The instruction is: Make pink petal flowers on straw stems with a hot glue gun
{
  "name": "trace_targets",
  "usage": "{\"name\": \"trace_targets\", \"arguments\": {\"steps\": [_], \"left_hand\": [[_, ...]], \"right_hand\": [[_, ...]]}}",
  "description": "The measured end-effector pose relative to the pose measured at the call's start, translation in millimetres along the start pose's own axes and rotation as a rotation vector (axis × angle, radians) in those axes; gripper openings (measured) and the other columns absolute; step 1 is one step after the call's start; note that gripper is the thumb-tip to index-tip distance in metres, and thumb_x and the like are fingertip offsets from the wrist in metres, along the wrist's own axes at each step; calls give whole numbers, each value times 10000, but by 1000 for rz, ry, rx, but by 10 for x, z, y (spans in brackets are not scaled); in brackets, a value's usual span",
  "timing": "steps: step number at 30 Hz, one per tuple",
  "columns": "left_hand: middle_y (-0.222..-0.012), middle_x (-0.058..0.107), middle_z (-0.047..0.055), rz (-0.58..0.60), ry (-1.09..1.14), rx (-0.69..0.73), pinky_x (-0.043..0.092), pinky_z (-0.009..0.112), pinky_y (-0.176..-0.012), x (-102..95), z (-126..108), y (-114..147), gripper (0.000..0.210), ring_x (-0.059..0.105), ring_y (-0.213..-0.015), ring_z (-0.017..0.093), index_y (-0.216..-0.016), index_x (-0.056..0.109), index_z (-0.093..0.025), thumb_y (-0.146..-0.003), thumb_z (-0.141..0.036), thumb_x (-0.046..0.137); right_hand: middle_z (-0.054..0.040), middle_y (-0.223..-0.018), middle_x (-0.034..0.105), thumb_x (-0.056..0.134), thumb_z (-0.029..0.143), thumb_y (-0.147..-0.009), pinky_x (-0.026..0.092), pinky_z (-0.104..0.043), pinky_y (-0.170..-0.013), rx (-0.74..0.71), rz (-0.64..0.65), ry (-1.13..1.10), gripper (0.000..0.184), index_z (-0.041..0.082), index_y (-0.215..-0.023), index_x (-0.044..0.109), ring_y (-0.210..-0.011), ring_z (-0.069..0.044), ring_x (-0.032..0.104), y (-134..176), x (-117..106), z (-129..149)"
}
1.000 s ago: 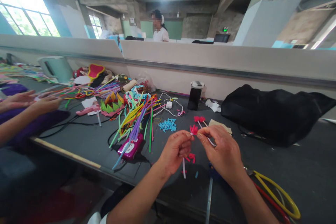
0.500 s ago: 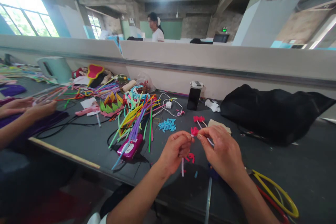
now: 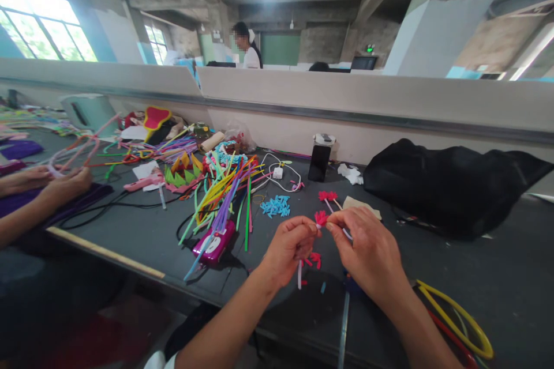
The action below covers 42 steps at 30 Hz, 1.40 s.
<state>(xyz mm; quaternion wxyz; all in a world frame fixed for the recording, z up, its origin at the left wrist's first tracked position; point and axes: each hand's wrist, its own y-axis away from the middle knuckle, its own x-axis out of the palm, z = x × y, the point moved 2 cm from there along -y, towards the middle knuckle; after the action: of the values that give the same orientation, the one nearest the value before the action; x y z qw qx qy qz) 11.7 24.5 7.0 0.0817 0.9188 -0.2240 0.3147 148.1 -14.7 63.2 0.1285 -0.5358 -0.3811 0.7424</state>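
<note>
My left hand (image 3: 291,247) is closed in a pinch round a pale lilac pipe-cleaner stem (image 3: 299,274), whose lower end hangs below the fist. At the top of that stem sits a small pinkish-red pipe-cleaner flower (image 3: 321,218). My right hand (image 3: 362,242) pinches at the flower's side with thumb and forefinger; the exact contact is partly hidden. Just behind, finished-looking red flower heads (image 3: 328,195) on pale stems lie on the table. Short red pipe-cleaner pieces (image 3: 315,259) lie below my hands, and a pile of short blue pieces (image 3: 276,206) is to their left.
Long coloured pipe cleaners (image 3: 223,196) lie over a purple device (image 3: 215,244) at left. A phone (image 3: 319,162) leans at the back, near a black bag (image 3: 445,184). Yellow-and-red-handled pliers (image 3: 459,311) lie at right. A co-worker's hands (image 3: 64,181) work at far left.
My hands stay almost in place, and the red flower shows slightly more between my fingertips. At far left the co-worker's pipe-cleaner piece has tilted upward. The person behind the partition has moved left.
</note>
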Motion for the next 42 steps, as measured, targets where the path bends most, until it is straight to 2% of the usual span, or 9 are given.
{"name": "trace_targets", "arguments": {"steps": [13,16,22,24,26,29,37,42], "left_hand": [[-499,377,-77,8,-14,-2,106,205,-410,-16,-3,-2,71,176,-420,33,-689,632,-135,-710,-196,661],[-520,418,-65,13,-16,4,105,205,-407,-21,4,-9,67,178,-420,31,-698,630,-131,-722,-189,652],[-481,267,-98,38,9,10,109,203,-403,-14,-1,-15,125,160,-416,39,-717,621,-132,-786,-235,635],[-493,263,-97,49,45,-3,110,200,-401,-6,-9,-11,139,167,-417,38,-733,619,-131,-800,-251,635],[-498,276,-94,56,81,-13,111,196,-399,1,-18,-5,144,183,-414,34,-749,621,-126,-810,-256,634],[-504,319,-84,56,119,-13,122,190,-398,11,-31,5,153,224,-408,27,-762,623,-118,-821,-259,635],[-560,455,-49,61,126,-9,188,188,-404,13,-17,5,166,334,-399,24,-842,644,-113,-837,-279,648],[-575,497,-36,60,74,17,185,198,-412,24,-11,3,195,330,-393,20,-851,658,-111,-839,-306,656]], "right_hand": [[-11,-747,634,529,221,-921,408,-334,-732,15,3,7,145,212,-784,575,-744,-192,569,4,-6,6],[-8,-751,639,550,216,-912,410,-330,-731,32,12,4,128,209,-790,586,-748,-193,575,6,-4,3],[-5,-834,671,577,278,-916,440,-313,-768,62,-22,-81,81,213,-895,620,-800,-177,603,9,-30,-3],[-6,-865,670,608,317,-897,455,-296,-746,111,-54,-127,125,217,-970,627,-801,-166,608,10,-72,-23],[-1,-855,661,627,340,-884,463,-277,-710,164,-93,-158,172,220,-1006,631,-768,-151,608,12,-128,-46],[10,-826,655,632,336,-879,463,-271,-685,204,-125,-165,140,234,-972,649,-718,-141,594,17,-194,-64],[3,-871,683,607,257,-896,478,-270,-715,120,-99,-230,68,235,-934,659,-770,-141,613,12,-160,17],[14,-849,679,610,244,-895,481,-265,-735,104,-87,-237,51,234,-911,658,-769,-135,617,4,-157,28]]}}
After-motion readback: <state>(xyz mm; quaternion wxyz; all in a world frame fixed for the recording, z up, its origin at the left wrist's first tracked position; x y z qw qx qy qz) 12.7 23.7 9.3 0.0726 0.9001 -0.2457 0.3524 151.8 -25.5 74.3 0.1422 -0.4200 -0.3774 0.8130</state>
